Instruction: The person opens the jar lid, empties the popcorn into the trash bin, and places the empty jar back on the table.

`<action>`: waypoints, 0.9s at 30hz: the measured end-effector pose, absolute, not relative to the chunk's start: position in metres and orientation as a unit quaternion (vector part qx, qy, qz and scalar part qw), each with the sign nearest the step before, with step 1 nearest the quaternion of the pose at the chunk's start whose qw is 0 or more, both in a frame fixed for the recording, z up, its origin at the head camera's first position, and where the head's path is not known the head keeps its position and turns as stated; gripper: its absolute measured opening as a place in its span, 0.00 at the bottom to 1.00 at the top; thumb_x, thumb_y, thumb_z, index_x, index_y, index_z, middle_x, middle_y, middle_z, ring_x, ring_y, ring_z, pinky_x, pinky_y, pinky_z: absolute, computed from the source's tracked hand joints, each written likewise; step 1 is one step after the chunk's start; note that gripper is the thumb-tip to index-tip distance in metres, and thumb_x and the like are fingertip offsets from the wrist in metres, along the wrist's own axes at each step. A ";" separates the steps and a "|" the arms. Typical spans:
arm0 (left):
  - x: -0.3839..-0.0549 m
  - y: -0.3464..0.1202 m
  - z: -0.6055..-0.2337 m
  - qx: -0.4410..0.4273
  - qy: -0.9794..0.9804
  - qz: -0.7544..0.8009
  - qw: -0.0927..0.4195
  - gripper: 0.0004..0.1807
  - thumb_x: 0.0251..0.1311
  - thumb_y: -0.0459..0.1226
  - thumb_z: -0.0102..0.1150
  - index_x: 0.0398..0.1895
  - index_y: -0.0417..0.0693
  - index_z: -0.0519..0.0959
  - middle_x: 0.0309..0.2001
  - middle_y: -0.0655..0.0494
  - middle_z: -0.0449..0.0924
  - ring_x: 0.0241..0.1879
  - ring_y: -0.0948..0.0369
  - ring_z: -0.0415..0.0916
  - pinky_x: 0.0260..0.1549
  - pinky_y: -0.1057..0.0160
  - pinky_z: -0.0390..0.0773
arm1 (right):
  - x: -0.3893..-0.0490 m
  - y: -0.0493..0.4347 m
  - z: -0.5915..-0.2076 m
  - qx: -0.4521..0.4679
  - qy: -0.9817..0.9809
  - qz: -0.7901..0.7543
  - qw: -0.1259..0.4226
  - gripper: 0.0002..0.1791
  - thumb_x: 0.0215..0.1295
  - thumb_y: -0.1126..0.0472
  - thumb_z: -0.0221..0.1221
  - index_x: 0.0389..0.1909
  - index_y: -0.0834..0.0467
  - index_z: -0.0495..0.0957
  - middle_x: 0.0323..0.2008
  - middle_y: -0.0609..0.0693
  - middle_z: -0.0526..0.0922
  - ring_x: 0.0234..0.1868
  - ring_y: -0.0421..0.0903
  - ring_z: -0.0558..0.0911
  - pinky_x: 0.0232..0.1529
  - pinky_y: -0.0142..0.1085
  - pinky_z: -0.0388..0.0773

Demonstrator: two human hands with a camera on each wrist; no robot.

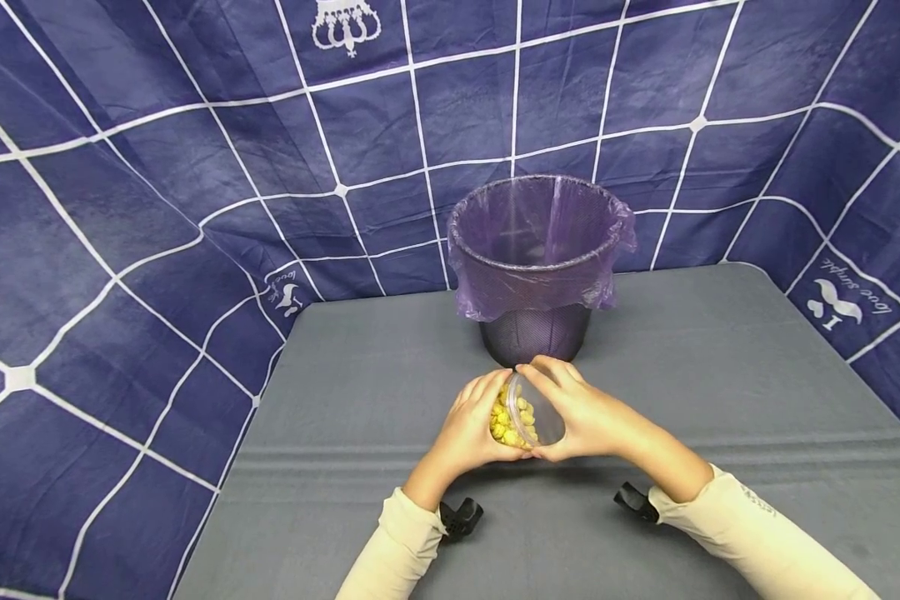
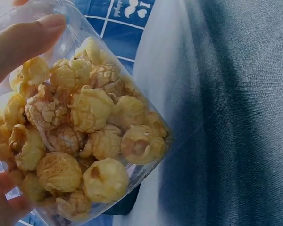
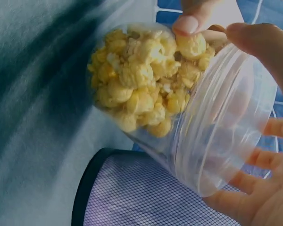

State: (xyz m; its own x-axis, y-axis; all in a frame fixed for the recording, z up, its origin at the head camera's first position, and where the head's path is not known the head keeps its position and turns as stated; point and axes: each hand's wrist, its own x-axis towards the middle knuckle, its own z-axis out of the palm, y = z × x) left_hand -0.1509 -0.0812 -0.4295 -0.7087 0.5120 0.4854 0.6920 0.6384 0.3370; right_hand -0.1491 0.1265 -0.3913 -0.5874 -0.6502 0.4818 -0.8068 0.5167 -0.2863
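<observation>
A clear plastic jar (image 3: pixel 155 146) with yellow popcorn (image 2: pixel 92 108) inside lies tilted between my two hands, its bottom towards the left. Around the jar's body curl the fingers and thumb of my left hand (image 1: pixel 467 429). My right hand (image 1: pixel 591 418) grips the clear lid end (image 3: pixel 236 127), thumb on one side and fingers spread round the other. In the right wrist view both thumbs come close together near the jar's rim. The popcorn stays gathered towards the bottom part of the jar.
A black mesh bin (image 1: pixel 534 333) stands just beyond my hands, lined with a purple plastic bag (image 1: pixel 525 287) folded over its rim. Grey cloth (image 1: pixel 360 383) covers the table. Blue checked curtains (image 1: pixel 390 142) hang behind and at both sides.
</observation>
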 end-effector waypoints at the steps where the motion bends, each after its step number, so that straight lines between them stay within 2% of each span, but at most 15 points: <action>1: -0.151 -0.082 -0.429 -0.340 -0.888 -0.258 0.171 0.57 0.23 0.54 0.75 0.62 0.44 0.60 0.57 0.50 0.64 0.56 0.54 0.61 0.54 0.55 0.62 | -0.149 0.127 -0.391 0.435 -0.853 0.242 0.155 0.55 0.28 0.47 0.71 0.61 0.63 0.59 0.55 0.63 0.61 0.55 0.56 0.64 0.47 0.46 0.71; 6: -0.151 -0.086 -0.430 -0.336 -0.891 -0.252 0.171 0.56 0.23 0.54 0.74 0.61 0.44 0.60 0.57 0.50 0.65 0.56 0.53 0.62 0.53 0.55 0.63 | -0.149 0.128 -0.388 0.450 -0.854 0.237 0.110 0.58 0.29 0.48 0.73 0.65 0.59 0.55 0.62 0.60 0.57 0.61 0.60 0.57 0.55 0.50 0.63; 9: -0.152 -0.087 -0.431 -0.326 -0.896 -0.240 0.183 0.56 0.22 0.55 0.74 0.61 0.45 0.61 0.56 0.51 0.65 0.55 0.54 0.63 0.52 0.55 0.64 | -0.146 0.127 -0.387 0.419 -0.871 0.245 0.072 0.62 0.33 0.40 0.70 0.68 0.56 0.47 0.67 0.57 0.49 0.64 0.61 0.51 0.58 0.52 0.58; 12: -0.153 -0.088 -0.432 -0.317 -0.899 -0.231 0.195 0.56 0.22 0.55 0.73 0.61 0.45 0.61 0.56 0.52 0.65 0.54 0.55 0.63 0.51 0.55 0.64 | -0.141 0.124 -0.386 0.352 -0.898 0.259 0.048 0.62 0.40 0.31 0.61 0.69 0.56 0.40 0.68 0.58 0.45 0.65 0.59 0.52 0.57 0.52 0.59; 15: -0.153 -0.088 -0.433 -0.315 -0.899 -0.226 0.202 0.56 0.22 0.56 0.73 0.61 0.45 0.61 0.55 0.52 0.65 0.54 0.55 0.62 0.51 0.55 0.64 | -0.138 0.119 -0.386 0.274 -0.924 0.264 0.036 0.59 0.45 0.28 0.53 0.69 0.59 0.39 0.65 0.62 0.50 0.60 0.59 0.61 0.53 0.52 0.65; 19: -0.153 -0.088 -0.434 -0.315 -0.901 -0.215 0.208 0.56 0.21 0.57 0.73 0.61 0.45 0.61 0.55 0.51 0.65 0.54 0.55 0.63 0.52 0.55 0.63 | -0.137 0.112 -0.386 0.204 -0.942 0.265 0.024 0.57 0.48 0.29 0.52 0.67 0.65 0.44 0.61 0.65 0.58 0.50 0.62 0.71 0.47 0.52 0.69; 22: -0.153 -0.088 -0.434 -0.317 -0.901 -0.208 0.211 0.56 0.21 0.57 0.73 0.61 0.45 0.61 0.55 0.51 0.65 0.54 0.55 0.63 0.52 0.55 0.63 | -0.138 0.109 -0.386 0.179 -0.950 0.255 0.023 0.57 0.48 0.29 0.52 0.65 0.68 0.48 0.58 0.67 0.62 0.45 0.64 0.74 0.43 0.53 0.71; 27: -0.152 -0.088 -0.433 -0.317 -0.902 -0.204 0.209 0.56 0.22 0.57 0.73 0.61 0.44 0.61 0.55 0.51 0.65 0.54 0.56 0.62 0.52 0.56 0.62 | -0.138 0.106 -0.388 0.166 -0.956 0.238 0.026 0.56 0.46 0.27 0.52 0.64 0.67 0.53 0.53 0.67 0.66 0.39 0.65 0.76 0.38 0.54 0.73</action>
